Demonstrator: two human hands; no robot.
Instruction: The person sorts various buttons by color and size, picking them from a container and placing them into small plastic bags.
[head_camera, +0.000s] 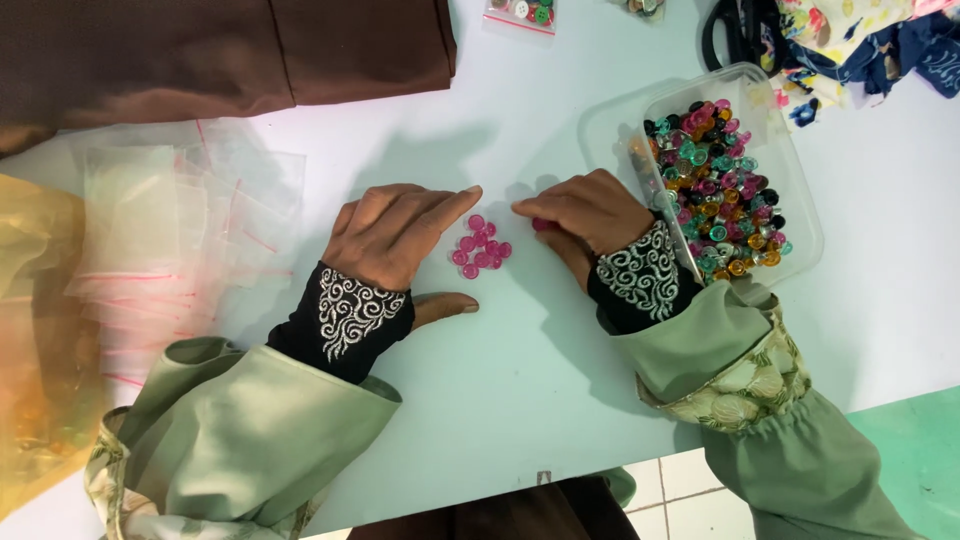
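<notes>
Pink buttons lie in a small loose cluster on the pale surface, between the person's two hands. The left hand rests palm down just left of the cluster, fingers stretched flat with the fingertips near the topmost button and the thumb laid out below; its grip is open and holds nothing. The right hand sits just right of the cluster, fingers curled and pinched together on what looks like one more pink button, though most of that piece is hidden under the fingertips. Both wrists wear black cuffs with white swirl embroidery under wide sage-green sleeves.

Right beside the right hand stands a clear plastic tub filled with mixed buttons in pink, teal, orange and black. A heap of small clear zip bags with red seal strips lies well to the left of the left hand, next to a yellow plastic bag. Brown cloth is folded along the far edge, and flowered fabric lies at the far right corner.
</notes>
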